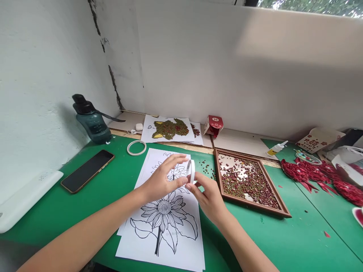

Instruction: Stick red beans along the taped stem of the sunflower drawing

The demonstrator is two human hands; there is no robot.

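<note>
Above the printed sunflower sheet [164, 226] I hold a narrow white roll of tape [192, 172], turned nearly edge-on to me. My right hand [208, 192] pinches its lower right rim between thumb and fingers. From the left side, my left hand [167, 175] closes about the roll, thumb at the bottom and fingertips near the top. Whether a tape end is lifted is too small to make out. Under both hands lie several stacked sheets with black-outlined sunflowers, partly hidden by my left hand and forearm.
To the left are a phone [87, 171], a dark bottle [92, 121] and another white tape ring [136, 147]. A wooden frame [252, 206] of loose beans stands right, with stray beans beside it. Behind are a bean-covered cat picture [170, 129], a red box [214, 124] and a glue bottle [276, 148].
</note>
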